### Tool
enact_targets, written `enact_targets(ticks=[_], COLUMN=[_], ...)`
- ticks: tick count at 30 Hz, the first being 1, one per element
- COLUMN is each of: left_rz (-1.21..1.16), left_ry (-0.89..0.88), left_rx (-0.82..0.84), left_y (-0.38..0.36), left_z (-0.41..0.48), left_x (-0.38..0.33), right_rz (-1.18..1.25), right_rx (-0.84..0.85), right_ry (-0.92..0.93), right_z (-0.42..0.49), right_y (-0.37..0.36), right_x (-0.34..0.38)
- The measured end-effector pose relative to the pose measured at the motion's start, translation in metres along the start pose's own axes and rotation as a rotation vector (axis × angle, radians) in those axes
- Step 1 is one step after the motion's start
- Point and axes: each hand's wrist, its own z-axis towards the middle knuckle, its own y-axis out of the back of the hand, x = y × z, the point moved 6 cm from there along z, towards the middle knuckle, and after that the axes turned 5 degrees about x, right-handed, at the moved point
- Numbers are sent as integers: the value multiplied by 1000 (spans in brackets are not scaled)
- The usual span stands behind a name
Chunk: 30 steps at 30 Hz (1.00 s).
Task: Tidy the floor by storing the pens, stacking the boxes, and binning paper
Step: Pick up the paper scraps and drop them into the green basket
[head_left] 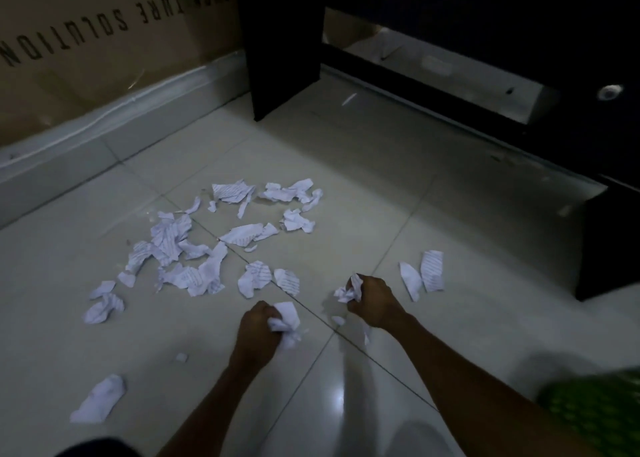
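Clenching crumpled paper wads (285, 318) | left grip (258, 328), right grip (372, 300) | torn lined scraps (180, 245) (jagged) on glossy tiles (346, 165)

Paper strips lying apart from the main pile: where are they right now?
In the head view, the two paper strips lie on the floor tiles just right of the right hand, between it and the dark cabinet.

Torn, crumpled lined paper scraps (194, 248) lie scattered on the floor.
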Motion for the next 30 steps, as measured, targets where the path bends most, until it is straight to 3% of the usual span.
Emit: enact_targets(ticks=[5, 11, 20, 30], left_rz=[-42, 120, 298, 237], left_ry=[10, 68, -162, -369], left_rx=[156, 264, 283, 401], left_y=[6, 19, 12, -57], left_z=[31, 81, 128, 180], left_x=[-71, -156, -268, -398], right_rz=[-25, 43, -11, -82], right_rx=[-66, -155, -237, -346], right_ry=[-87, -149, -173, -283], right_z=[-45, -81, -127, -169], right_y=[64, 126, 188, 281], right_x=[2, 14, -1, -57])
